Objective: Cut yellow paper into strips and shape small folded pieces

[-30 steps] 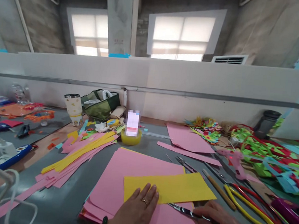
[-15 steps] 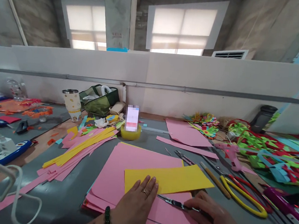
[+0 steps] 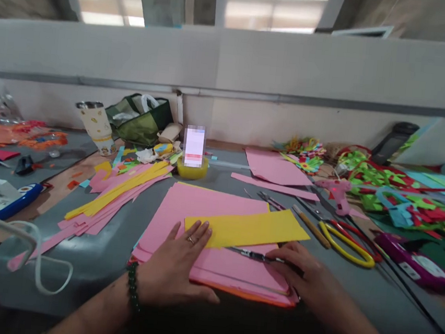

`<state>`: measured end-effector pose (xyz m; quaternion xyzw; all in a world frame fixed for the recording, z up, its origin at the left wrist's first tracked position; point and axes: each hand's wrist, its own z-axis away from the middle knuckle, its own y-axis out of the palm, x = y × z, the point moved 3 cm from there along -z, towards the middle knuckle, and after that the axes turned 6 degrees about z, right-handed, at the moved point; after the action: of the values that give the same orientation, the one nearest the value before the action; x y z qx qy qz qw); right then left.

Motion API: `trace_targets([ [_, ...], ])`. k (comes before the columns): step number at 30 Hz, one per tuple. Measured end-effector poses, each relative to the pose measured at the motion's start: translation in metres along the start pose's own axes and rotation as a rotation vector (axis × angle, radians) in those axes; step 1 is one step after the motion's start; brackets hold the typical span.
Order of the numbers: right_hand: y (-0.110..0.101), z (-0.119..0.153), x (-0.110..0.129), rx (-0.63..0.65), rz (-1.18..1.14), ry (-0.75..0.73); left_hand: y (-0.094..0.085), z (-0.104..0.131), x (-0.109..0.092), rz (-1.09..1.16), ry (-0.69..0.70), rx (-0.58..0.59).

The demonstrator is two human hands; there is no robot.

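Note:
A yellow paper strip (image 3: 256, 228) lies slantwise across a stack of pink sheets (image 3: 219, 201). My left hand (image 3: 178, 260) rests flat, fingers spread, on the strip's left end and the pink paper below it. Closed around a slim dark tool with a metal tip (image 3: 251, 254), my right hand (image 3: 299, 269) is at the right side of the stack. The tool's tip points left, close under the strip's lower edge. Whether it is a cutter or scissors is hard to tell.
Cut pink and yellow strips (image 3: 121, 194) lie left. Yellow-handled scissors (image 3: 346, 244), a wooden stick (image 3: 311, 226) and a pink glue gun (image 3: 338, 194) are right. Behind stand a phone (image 3: 194, 147) on a tape roll (image 3: 192, 168), and a tumbler (image 3: 97, 127). A white cable (image 3: 41, 254) curls front left.
The view has tilted down, so things sit higher. My left hand has shifted left along the strip, its thumb now spread out. My right hand still holds the tool beneath the strip.

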<state>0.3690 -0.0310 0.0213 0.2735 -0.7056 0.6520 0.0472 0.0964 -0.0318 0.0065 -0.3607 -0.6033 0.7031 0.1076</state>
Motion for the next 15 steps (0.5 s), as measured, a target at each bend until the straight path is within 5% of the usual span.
trace_targets([
  [8,0.002,0.001,0.011,0.044,0.01,-0.043,0.001,0.003,0.001,-0.065,0.017,-0.04],
  [15,-0.006,0.005,-0.011,-0.024,0.007,-0.047,0.005,-0.014,-0.023,0.011,-0.009,0.03],
])
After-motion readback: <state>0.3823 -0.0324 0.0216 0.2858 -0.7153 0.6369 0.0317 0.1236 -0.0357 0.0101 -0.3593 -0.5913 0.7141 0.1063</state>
